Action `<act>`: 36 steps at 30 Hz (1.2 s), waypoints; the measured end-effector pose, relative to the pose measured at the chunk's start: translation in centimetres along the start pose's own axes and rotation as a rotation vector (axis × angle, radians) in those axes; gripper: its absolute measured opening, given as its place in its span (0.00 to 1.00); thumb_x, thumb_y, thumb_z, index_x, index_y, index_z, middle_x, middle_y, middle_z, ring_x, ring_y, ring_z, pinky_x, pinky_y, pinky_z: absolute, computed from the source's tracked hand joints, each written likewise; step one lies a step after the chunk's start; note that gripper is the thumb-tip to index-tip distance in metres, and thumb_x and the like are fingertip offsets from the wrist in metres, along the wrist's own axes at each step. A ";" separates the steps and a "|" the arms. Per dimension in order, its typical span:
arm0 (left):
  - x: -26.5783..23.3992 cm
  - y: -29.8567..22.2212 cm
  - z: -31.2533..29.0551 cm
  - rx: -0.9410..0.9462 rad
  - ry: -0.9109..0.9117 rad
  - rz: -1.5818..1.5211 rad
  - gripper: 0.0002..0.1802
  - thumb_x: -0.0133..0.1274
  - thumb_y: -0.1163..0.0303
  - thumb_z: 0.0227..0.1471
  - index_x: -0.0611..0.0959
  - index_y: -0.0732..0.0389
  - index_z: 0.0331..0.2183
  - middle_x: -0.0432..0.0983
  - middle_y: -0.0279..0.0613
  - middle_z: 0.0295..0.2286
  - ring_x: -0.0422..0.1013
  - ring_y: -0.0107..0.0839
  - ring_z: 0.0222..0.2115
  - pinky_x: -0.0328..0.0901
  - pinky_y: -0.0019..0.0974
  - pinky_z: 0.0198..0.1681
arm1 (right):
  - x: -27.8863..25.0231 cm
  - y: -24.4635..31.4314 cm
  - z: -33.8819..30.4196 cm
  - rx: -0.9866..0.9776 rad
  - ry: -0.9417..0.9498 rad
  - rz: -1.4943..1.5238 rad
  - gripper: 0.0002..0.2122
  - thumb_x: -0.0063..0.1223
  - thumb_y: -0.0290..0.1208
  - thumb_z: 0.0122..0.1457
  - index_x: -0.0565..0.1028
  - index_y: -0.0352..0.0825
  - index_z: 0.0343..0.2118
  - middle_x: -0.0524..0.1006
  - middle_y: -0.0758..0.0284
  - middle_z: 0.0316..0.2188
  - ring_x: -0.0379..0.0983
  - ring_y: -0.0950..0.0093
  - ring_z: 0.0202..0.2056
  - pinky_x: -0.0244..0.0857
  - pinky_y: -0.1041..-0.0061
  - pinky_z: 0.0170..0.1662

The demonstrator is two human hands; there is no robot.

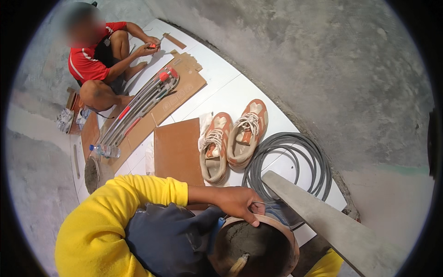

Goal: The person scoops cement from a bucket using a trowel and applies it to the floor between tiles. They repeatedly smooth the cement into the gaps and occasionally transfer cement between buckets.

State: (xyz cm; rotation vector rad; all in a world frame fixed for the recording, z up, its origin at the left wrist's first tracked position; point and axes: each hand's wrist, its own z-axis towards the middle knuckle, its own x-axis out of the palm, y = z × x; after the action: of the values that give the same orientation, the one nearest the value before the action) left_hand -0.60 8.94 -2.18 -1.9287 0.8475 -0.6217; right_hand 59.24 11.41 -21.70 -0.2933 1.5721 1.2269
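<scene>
My left hand (240, 203) is closed on the rim of a round bucket (295, 258), its thumb hooked over the inner edge. Dark grey wet mortar (254, 244) fills the bucket, and a light tool handle (239, 265) sticks out of it; the tool's working end is hidden. Of my right arm only a bit of yellow sleeve (326, 265) shows at the lower edge, and the hand is out of sight. A long grey flat bar (323, 217) slants past the bucket's right side, above that sleeve.
Beyond my left hand are a pair of sneakers (235, 138), a coiled grey cable (323, 171) and a brown tile (177, 147). A tile cutter (138, 108) lies on cardboard (184, 83) beside a bottle (106, 150). Another person (92, 64) squats far left, holding a small orange object.
</scene>
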 end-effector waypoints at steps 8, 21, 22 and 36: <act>-0.2 0.6 0.6 -0.010 0.038 -0.027 0.16 0.68 0.62 0.56 0.85 0.64 0.40 0.83 0.34 0.32 0.74 0.20 0.35 0.69 0.31 0.39 | 0.3 0.6 -0.9 -0.004 0.005 0.039 0.11 0.49 0.35 0.68 0.78 0.34 0.46 0.80 0.54 0.40 0.78 0.53 0.37 0.70 0.54 0.41; -0.5 -0.4 0.7 0.001 0.057 -0.019 0.14 0.67 0.65 0.57 0.85 0.64 0.41 0.83 0.34 0.33 0.75 0.20 0.35 0.70 0.30 0.40 | 0.0 1.7 -1.8 -0.006 -0.006 0.094 0.12 0.50 0.36 0.68 0.77 0.36 0.48 0.80 0.56 0.43 0.78 0.55 0.38 0.71 0.55 0.41; -0.7 -0.5 0.5 -0.013 0.063 0.022 0.14 0.67 0.65 0.57 0.85 0.64 0.41 0.83 0.34 0.33 0.74 0.20 0.35 0.70 0.30 0.40 | 0.5 2.0 -1.6 -0.003 0.000 0.100 0.12 0.50 0.36 0.68 0.77 0.36 0.48 0.80 0.56 0.43 0.78 0.55 0.38 0.71 0.55 0.41; 0.4 0.7 0.1 0.042 0.022 -0.068 0.15 0.67 0.63 0.56 0.85 0.63 0.40 0.83 0.34 0.32 0.75 0.20 0.35 0.69 0.32 0.39 | 0.8 3.0 -1.4 -0.005 0.012 0.126 0.13 0.50 0.38 0.69 0.76 0.38 0.51 0.80 0.58 0.45 0.78 0.58 0.38 0.71 0.56 0.42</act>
State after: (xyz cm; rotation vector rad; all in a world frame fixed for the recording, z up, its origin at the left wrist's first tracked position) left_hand -0.50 8.49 -2.81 -1.9224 0.7795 -0.6974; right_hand 55.96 11.87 -20.86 -0.2078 1.6187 1.3276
